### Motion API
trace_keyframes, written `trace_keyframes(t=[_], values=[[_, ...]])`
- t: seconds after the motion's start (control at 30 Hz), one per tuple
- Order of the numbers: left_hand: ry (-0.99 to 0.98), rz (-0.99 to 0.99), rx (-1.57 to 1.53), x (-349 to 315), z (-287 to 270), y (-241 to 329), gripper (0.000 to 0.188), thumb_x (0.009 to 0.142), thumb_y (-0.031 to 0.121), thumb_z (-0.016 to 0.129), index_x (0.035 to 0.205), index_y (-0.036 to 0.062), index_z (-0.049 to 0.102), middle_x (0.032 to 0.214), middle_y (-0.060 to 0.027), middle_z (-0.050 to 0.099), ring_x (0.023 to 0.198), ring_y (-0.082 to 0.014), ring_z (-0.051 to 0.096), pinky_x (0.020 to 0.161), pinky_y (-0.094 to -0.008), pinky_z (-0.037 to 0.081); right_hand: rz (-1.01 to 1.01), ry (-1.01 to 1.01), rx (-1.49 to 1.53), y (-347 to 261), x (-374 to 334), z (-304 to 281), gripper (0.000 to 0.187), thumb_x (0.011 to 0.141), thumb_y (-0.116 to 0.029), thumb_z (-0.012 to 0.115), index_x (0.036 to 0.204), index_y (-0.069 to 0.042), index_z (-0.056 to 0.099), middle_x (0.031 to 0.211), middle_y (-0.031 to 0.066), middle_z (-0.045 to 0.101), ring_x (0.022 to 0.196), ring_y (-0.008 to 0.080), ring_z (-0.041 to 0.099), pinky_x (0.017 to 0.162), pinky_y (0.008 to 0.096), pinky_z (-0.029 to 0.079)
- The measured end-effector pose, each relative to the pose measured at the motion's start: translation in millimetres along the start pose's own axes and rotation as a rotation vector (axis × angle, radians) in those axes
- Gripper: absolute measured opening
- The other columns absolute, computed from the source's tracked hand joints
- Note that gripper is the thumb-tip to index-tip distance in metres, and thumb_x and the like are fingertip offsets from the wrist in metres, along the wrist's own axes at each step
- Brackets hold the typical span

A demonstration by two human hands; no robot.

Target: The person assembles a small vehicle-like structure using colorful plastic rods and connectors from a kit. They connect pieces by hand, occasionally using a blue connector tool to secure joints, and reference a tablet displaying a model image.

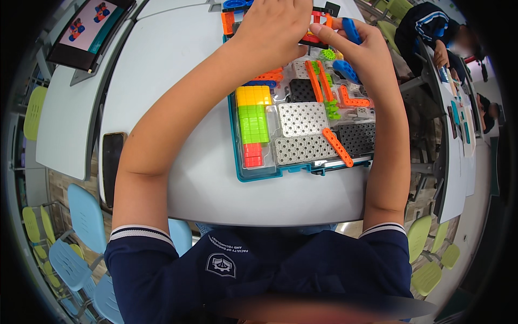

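Above the far part of a teal-edged parts tray (259, 174), both hands are at a building-block model (318, 24) of orange, black and red pieces. My left hand (278, 27) is closed over the model's left side, its fingertips hidden behind the hand and by the picture's top edge. My right hand (367, 51) pinches the model's right side between thumb and fingers. A blue rounded piece (351, 31) shows by the right fingers, and a second blue piece (346, 71) sits just below them; whether they join the model I cannot tell.
The tray holds yellow blocks (253, 95), green blocks (253, 124), red blocks (252, 154), grey perforated plates (303, 119) and an orange beam (338, 147) lying across its near side. A phone (114, 170) lies at the table's left edge. A tablet (89, 32) stands far left. Another person (431, 32) sits far right.
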State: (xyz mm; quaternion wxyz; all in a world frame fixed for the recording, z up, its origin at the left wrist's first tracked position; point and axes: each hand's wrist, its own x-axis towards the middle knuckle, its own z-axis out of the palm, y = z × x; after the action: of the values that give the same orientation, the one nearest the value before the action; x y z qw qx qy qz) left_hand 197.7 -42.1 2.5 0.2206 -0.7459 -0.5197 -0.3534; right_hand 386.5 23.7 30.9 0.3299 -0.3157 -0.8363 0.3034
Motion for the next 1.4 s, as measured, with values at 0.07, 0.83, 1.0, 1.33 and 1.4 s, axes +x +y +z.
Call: trace_keyframes(t=[0.07,0.83,1.0,1.33,1.4], values=[[-0.016,-0.031,-0.009,0.4,0.4,1.3,0.067,0.066,0.015,0.085,0.116,-0.0054,0.045,0.111,-0.0216,0.049,0.106,-0.0393,0.053,0.090,-0.0460,0.045,0.008,0.008,-0.006,2.4,1.5,0.4,0.054,0.081,-0.052,0.084,0.084,0.000,0.073,0.060,-0.0013,0.056,0.057,0.0049,0.054,0.052,0.0236,0.041],[-0.106,-0.150,-0.041,2.9,-3.7,6.8,0.065,0.068,0.018,0.087,0.113,-0.0036,0.046,0.110,-0.0211,0.050,0.106,-0.0376,0.054,0.090,-0.0448,0.047,-0.020,0.098,0.148,2.3,1.0,4.4,0.048,0.082,-0.046,0.085,0.096,-0.001,0.078,0.082,0.0025,0.072,0.072,0.0091,0.065,0.066,0.0246,0.050],[-0.038,-0.154,-0.045,2.3,-1.4,1.4,0.065,0.069,0.019,0.087,0.112,-0.0041,0.044,0.108,-0.0224,0.051,0.106,-0.0399,0.055,0.090,-0.0469,0.047,0.078,0.111,-0.005,-2.4,-0.8,-11.4,0.037,0.090,-0.045,0.079,0.105,-0.011,0.077,0.089,-0.0029,0.068,0.077,0.0037,0.060,0.070,0.0194,0.043],[-0.092,-0.239,-0.014,7.5,-10.0,-7.1,0.058,0.072,0.019,0.083,0.110,-0.0045,0.045,0.106,-0.0232,0.051,0.104,-0.0411,0.054,0.090,-0.0473,0.047,-0.253,0.055,-0.087,-1.4,-0.5,-17.7,0.042,0.092,-0.048,0.076,0.109,-0.010,0.076,0.085,-0.0033,0.065,0.075,0.0042,0.058,0.069,0.0194,0.043],[-0.092,-0.215,-0.018,7.4,-8.3,-5.3,0.057,0.072,0.018,0.083,0.109,-0.0043,0.046,0.106,-0.0230,0.051,0.104,-0.0411,0.054,0.090,-0.0472,0.047,-0.137,0.018,-0.082,-1.0,-2.2,-16.0,0.044,0.092,-0.048,0.077,0.109,-0.008,0.075,0.086,-0.0025,0.065,0.078,0.0040,0.058,0.071,0.0197,0.043]])
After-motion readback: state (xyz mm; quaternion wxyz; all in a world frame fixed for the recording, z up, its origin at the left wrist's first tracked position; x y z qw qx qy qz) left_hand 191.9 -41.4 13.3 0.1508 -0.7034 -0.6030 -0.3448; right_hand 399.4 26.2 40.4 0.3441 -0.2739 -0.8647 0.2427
